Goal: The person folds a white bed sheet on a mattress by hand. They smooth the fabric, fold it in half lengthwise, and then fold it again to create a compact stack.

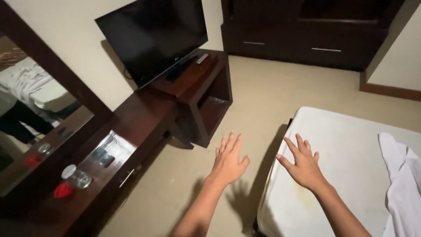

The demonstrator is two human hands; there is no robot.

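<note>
Both hands spread and empty: left hand (pixel 229 159) over the floor (pixel 263 101) at lower centre, right hand (pixel 301 163) above the bare mattress (pixel 346 149) corner, lower right. Probably reaching stage; next, a lowering onto the mattress edge.

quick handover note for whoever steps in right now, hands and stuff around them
Left hand: open, fingers spread, holding nothing, in the air over the floor beside the bed.
Right hand: open, fingers spread, empty, over the corner of the bare white mattress.
White cloth lies crumpled on the mattress, right of the right hand, untouched.
Dark wooden desk on the left carries a glass, a red item and a small dark item.
Done: nothing gripped. Left: mattress is uncovered.
</note>
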